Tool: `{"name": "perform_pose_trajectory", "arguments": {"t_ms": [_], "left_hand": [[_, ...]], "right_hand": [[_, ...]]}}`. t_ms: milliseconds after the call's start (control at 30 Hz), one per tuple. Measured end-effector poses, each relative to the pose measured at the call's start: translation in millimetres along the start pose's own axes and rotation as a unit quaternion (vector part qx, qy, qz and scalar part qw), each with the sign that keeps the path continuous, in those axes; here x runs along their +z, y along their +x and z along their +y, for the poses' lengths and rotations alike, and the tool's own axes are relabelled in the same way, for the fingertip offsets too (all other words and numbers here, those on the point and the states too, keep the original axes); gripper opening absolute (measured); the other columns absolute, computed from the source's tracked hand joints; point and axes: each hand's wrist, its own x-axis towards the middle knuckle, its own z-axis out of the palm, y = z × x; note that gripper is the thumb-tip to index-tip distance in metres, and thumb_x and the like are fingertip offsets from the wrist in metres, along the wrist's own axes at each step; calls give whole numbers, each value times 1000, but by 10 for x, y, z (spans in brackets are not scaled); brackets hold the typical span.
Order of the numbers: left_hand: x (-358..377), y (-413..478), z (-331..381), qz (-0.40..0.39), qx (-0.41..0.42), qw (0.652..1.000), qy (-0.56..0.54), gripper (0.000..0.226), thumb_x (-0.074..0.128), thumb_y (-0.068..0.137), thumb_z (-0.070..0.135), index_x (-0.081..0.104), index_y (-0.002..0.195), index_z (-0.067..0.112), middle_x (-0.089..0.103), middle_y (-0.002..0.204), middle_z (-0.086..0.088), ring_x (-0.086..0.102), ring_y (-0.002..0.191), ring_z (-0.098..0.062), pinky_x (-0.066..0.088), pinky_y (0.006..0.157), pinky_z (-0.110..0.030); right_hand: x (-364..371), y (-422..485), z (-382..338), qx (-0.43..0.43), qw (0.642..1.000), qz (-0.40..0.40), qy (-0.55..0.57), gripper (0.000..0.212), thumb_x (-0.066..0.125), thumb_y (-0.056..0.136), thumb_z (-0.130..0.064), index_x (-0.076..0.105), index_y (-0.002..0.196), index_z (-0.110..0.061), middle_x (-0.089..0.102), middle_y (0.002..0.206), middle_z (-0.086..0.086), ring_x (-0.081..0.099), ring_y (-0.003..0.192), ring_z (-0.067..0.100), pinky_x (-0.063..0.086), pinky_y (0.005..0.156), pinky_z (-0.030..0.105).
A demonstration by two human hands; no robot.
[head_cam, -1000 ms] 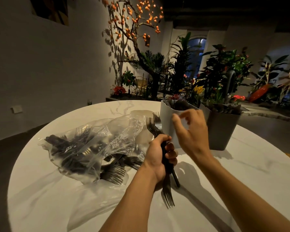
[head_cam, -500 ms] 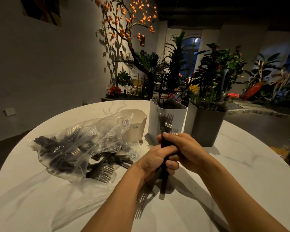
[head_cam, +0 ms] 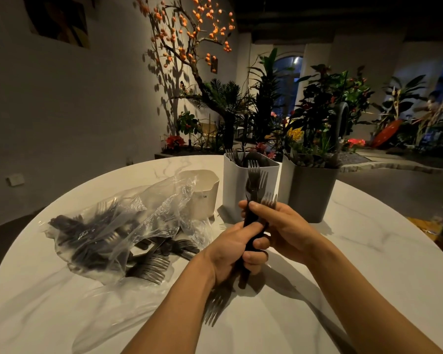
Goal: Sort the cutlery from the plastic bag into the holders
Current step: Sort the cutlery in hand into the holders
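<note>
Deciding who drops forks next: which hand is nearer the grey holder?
Right. The right hand is just in front of the grey holder; the left hand sits lower and further left.

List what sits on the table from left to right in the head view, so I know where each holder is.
Plastic bag of cutlery → cream holder → white holder → grey holder. The left hand and right hand grip a bunch of forks in front of the white holder.
</note>
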Motion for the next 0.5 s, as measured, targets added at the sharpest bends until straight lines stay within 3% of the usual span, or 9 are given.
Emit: {"name": "perform_pose_trajectory", "arguments": {"t_ms": [67, 133, 233, 333, 500], "left_hand": [[1, -1, -6, 3, 1, 1000, 15, 21, 46, 106, 32, 44, 121, 17, 43, 69, 2, 37, 46, -5, 34, 44, -17], [-6, 5, -8, 5, 5, 1000, 25, 20, 46, 106, 31, 45, 120, 16, 44, 70, 1, 37, 46, -5, 34, 44, -17], [-15, 31, -22, -1, 10, 999, 31, 18, 46, 107, 31, 46, 119, 17, 47, 72, 1, 38, 47, -5, 35, 45, -18], [-35, 54, -31, -1, 13, 1000, 25, 16, 48, 106, 31, 48, 110, 15, 49, 75, 1, 39, 47, -5, 36, 44, -18], [-43, 53, -26, -20, 17, 999, 22, 18, 47, 107, 31, 47, 118, 16, 50, 79, 1, 38, 47, -5, 36, 45, -18]], "right_hand": [[31, 0, 6, 0, 1000, 5, -17, 60, 75, 76, -35, 64, 122, 3, 68, 93, 13, 70, 88, 23, 58, 73, 30], [18, 5, 11, 2, 1000, 7, -11, 50, 73, 80, -31, 68, 119, -1, 71, 95, 13, 71, 91, 24, 59, 75, 31], [-43, -3, 0, 7, 1000, 5, 12, 32, 62, 95, -22, 68, 122, -5, 73, 113, 13, 69, 110, 28, 58, 90, 37], [-58, -10, -4, 2, 999, -14, 35, 31, 49, 103, -13, 60, 128, 1, 70, 124, 16, 66, 117, 32, 50, 104, 45], [-47, -32, -17, -8, 996, -43, 79, 35, 37, 105, -8, 54, 132, 4, 67, 132, 10, 64, 122, 28, 54, 101, 41]]}}
